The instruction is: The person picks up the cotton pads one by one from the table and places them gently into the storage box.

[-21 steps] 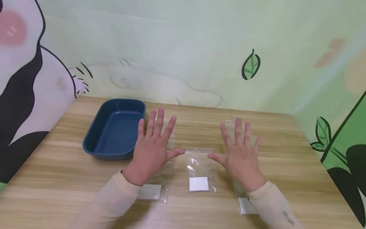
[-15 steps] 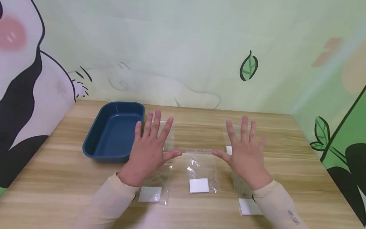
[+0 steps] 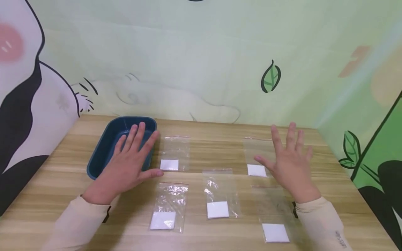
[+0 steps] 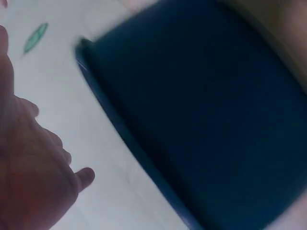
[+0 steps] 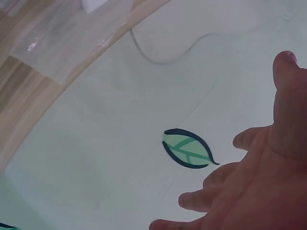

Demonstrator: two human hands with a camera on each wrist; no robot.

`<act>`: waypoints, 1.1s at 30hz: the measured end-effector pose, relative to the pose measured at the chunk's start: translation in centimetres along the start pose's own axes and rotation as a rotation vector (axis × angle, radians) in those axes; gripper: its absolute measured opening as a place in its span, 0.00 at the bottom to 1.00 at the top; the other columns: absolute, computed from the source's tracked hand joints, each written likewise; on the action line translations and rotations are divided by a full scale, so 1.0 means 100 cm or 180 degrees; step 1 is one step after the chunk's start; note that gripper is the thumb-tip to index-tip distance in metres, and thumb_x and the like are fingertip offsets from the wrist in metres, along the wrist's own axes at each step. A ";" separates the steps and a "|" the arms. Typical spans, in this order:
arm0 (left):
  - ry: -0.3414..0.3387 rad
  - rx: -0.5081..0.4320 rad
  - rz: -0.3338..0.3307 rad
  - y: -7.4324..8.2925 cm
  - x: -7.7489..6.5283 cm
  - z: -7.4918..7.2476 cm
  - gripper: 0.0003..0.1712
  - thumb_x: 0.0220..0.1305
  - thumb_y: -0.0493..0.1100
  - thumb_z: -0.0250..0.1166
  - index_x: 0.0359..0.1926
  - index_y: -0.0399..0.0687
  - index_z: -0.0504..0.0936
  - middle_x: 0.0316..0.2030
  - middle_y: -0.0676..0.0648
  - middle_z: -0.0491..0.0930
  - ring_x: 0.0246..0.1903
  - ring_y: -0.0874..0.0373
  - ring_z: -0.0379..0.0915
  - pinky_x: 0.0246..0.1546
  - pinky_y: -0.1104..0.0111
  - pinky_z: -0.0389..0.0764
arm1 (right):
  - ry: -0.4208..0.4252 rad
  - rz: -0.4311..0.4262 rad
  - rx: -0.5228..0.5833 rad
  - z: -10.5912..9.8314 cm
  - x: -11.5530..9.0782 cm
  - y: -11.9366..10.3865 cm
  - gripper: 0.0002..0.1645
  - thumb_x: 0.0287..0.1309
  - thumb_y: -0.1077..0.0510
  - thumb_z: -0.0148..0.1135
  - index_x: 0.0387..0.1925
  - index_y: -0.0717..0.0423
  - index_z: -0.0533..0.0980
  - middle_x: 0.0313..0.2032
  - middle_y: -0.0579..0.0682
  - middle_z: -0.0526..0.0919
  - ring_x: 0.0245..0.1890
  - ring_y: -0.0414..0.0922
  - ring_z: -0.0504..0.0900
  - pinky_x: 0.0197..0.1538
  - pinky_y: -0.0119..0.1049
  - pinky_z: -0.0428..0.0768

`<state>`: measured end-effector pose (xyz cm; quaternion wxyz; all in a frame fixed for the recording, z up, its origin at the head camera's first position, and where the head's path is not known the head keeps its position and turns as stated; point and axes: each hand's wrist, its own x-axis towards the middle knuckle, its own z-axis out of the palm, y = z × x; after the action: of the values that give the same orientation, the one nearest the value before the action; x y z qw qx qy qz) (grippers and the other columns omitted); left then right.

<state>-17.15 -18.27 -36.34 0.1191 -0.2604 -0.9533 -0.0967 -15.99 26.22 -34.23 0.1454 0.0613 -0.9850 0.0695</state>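
Tabletop [image 3: 216, 150] space is shared by a blue tray [image 3: 103, 146], back left, and five clear bags [image 3: 220, 190], so crowding seems the main hazard: should the left hand [image 3: 127, 169] drop low, it might knock the tray sideways. Bags lie flat to the tray's right, four set around a middle one; their thin film could slide or crease if brushed. Left hand spreads over the tray's near right part, right hand [image 3: 289, 164] over the back-right bag [image 3: 255, 151], both seemingly raised. All visible fingers are splayed wide, thumbs out, grasping nothing; contact looks unlikely. White slips [image 3: 217, 210] show through the bags, ungripped.
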 end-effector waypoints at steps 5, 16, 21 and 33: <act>-0.0015 -0.0232 0.0025 -0.032 -0.011 -0.004 0.66 0.59 0.71 0.67 0.82 0.60 0.33 0.79 0.38 0.24 0.77 0.42 0.19 0.69 0.37 0.38 | -0.0204 0.0046 0.0300 0.005 0.003 0.012 0.58 0.66 0.29 0.56 0.82 0.45 0.38 0.76 0.66 0.22 0.74 0.69 0.25 0.60 0.82 0.39; -0.0316 -0.0702 -0.0135 -0.082 -0.027 -0.004 0.71 0.55 0.64 0.75 0.82 0.57 0.32 0.78 0.35 0.24 0.76 0.35 0.21 0.60 0.27 0.45 | -0.0963 0.0259 0.0650 0.018 0.010 0.048 0.54 0.71 0.34 0.54 0.79 0.62 0.45 0.73 0.79 0.37 0.68 0.81 0.46 0.62 0.78 0.48; -0.0856 -0.0713 -0.0524 -0.095 -0.035 -0.013 0.75 0.54 0.66 0.74 0.80 0.48 0.29 0.76 0.26 0.24 0.73 0.27 0.20 0.55 0.23 0.47 | -0.1274 0.0177 0.0706 0.021 0.010 0.061 0.49 0.74 0.40 0.54 0.75 0.73 0.50 0.69 0.81 0.54 0.67 0.78 0.55 0.63 0.73 0.56; -0.1243 -0.0902 -0.0736 -0.110 -0.044 -0.013 0.85 0.47 0.65 0.79 0.74 0.25 0.24 0.73 0.24 0.18 0.73 0.25 0.26 0.59 0.29 0.56 | -0.1467 0.0257 0.0860 0.031 0.008 0.075 0.51 0.73 0.42 0.56 0.67 0.87 0.53 0.66 0.84 0.55 0.66 0.78 0.55 0.66 0.69 0.56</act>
<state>-18.91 -29.96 -37.68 -0.1165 -0.1776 -0.9585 -0.1901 -18.68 33.00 -37.78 -0.0951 0.0549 -0.9756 0.1902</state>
